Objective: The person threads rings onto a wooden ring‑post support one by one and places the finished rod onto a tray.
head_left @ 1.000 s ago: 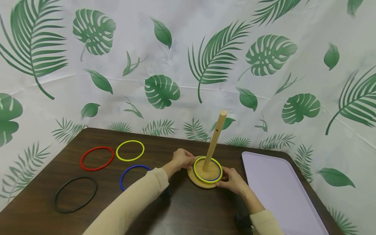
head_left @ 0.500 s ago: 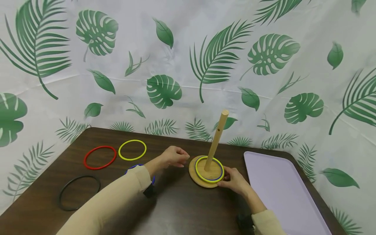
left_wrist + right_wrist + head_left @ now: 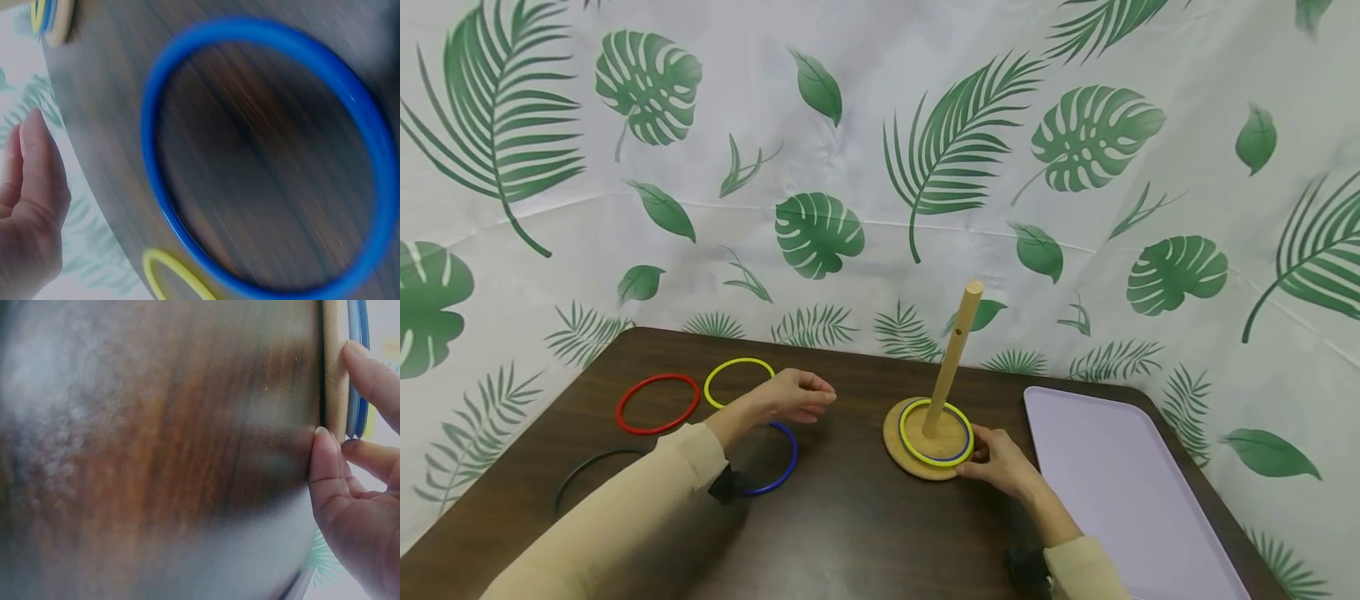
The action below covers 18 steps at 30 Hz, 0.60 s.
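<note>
A wooden peg stand has an upright post point(image 3: 953, 358) on a round base point(image 3: 893, 442). A yellow ring point(image 3: 936, 463) lies flat around the post, with a blue ring point(image 3: 364, 319) below it. My right hand point(image 3: 1002, 463) holds the right edge of the base, thumb and fingers beside the rings. My left hand point(image 3: 797, 395) hovers left of the stand with loosely bent fingers and holds nothing. Near its wrist lies a loose blue ring point(image 3: 150, 112). Behind the left wrist is a loose yellow ring point(image 3: 707, 388), partly hidden.
A red ring point(image 3: 658, 431) lies at the table's left, with a black ring point(image 3: 571, 479) in front, partly covered by the left sleeve. A lilac tray point(image 3: 1120, 483) lies at the right. Behind the dark table point(image 3: 865, 533) hangs a leaf-patterned cloth point(image 3: 850, 125).
My left hand has let go of the left side of the base and moved left toward the loose rings. The right hand has stayed at the base's right edge.
</note>
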{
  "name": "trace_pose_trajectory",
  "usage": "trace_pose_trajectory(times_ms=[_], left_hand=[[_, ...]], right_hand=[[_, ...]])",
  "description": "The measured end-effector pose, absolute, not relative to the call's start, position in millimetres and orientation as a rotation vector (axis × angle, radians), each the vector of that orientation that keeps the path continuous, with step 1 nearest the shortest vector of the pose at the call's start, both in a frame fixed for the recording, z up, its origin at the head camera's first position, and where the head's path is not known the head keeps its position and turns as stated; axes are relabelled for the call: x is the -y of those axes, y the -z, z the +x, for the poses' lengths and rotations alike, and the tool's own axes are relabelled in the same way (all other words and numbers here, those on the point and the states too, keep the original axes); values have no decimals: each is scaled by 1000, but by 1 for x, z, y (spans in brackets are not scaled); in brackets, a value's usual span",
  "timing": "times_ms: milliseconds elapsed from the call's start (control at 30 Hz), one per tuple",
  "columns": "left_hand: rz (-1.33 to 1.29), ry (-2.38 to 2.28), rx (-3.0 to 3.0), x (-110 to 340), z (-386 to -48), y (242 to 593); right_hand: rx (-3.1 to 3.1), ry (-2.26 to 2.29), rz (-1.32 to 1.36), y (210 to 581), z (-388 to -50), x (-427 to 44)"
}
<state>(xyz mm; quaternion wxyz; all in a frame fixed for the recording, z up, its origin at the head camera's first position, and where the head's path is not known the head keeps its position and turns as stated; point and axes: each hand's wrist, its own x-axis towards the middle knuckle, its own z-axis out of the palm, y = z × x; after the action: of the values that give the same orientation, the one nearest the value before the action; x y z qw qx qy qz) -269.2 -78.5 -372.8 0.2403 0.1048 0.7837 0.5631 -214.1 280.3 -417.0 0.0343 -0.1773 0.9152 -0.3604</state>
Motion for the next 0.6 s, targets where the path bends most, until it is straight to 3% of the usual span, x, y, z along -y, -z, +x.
trace_pose_trajectory(times_ms=[600], left_hand=[[207, -1472, -2237, 158, -262, 384]], right_hand=[[-2800, 1104, -548, 417, -215, -282]])
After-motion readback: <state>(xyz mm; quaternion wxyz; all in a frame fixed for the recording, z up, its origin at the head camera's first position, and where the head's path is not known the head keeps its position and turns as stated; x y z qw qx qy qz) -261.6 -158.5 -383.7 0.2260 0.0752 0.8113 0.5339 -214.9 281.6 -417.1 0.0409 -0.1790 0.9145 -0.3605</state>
